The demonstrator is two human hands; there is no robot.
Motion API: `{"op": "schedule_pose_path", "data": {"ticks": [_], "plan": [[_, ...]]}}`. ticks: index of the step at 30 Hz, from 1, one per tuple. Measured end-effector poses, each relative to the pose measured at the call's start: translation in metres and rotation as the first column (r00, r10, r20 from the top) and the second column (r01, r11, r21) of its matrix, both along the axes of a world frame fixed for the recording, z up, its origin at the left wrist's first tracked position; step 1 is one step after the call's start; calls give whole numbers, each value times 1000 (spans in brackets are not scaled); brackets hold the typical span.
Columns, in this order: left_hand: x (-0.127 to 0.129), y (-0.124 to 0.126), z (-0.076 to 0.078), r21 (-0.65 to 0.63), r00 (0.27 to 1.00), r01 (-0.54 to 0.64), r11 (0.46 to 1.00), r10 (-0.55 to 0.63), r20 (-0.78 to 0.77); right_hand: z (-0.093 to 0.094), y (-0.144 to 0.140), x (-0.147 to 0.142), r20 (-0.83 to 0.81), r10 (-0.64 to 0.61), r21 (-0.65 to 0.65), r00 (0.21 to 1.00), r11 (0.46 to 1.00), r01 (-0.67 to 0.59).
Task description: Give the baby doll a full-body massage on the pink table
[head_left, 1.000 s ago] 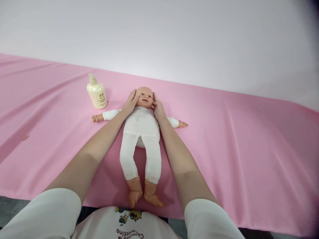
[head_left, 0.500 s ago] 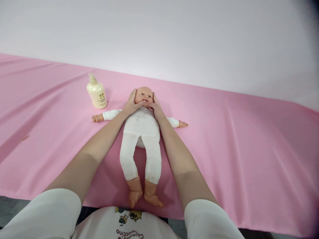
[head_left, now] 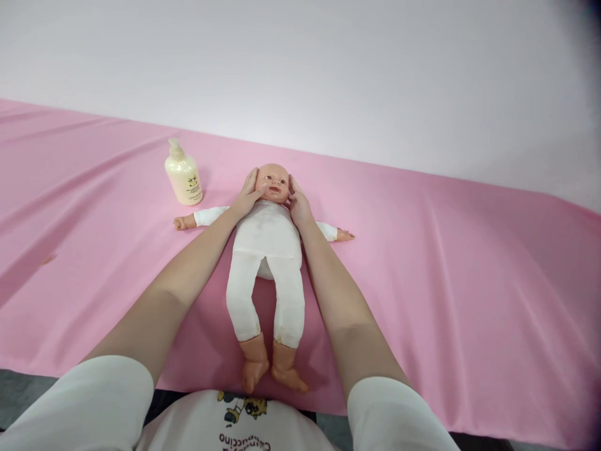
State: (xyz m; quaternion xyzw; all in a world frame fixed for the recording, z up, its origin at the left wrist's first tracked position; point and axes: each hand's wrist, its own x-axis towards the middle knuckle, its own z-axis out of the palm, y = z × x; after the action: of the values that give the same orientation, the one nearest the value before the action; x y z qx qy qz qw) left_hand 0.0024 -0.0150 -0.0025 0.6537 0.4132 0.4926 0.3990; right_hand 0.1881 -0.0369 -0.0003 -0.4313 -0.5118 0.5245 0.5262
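Your left hand (head_left: 248, 194) lies against the side of the head of the baby doll in the white cloth suit (head_left: 266, 250), its grip open: the fingers reach up along the temple and the thumb crosses the cheek toward the mouth. Nothing is clenched; the palm only cups the head. Your right hand (head_left: 297, 203) mirrors it on the other side of the head, also with an open grip, the fingertips up beside the ear and the thumb at the jaw. Both hands touch the doll's head and hold it between them.

The doll lies on its back on the pink cloth-covered table (head_left: 469, 263), head away from you and bare plastic feet toward you, close to the near edge. Its arms are spread out to either side, flat on the cloth, and its legs run straight down between your forearms.

The cream plastic pump bottle with a small printed label (head_left: 183, 175) stands upright on the pink cloth, to the left of the doll's head and just beyond its outstretched hand, apart from your left hand.
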Motion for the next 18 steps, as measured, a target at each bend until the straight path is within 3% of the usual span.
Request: {"op": "schedule_pose_path", "data": {"ticks": [11,18], "plan": [[5,10,-8,-30,996,6,1000,-3,87,-2,3,1,-95,-8,1,995,1000,8],[8,25,-19,-1,980,-24,1000,23,196,2,0,-6,-35,-82,1,996,997,82]]}}
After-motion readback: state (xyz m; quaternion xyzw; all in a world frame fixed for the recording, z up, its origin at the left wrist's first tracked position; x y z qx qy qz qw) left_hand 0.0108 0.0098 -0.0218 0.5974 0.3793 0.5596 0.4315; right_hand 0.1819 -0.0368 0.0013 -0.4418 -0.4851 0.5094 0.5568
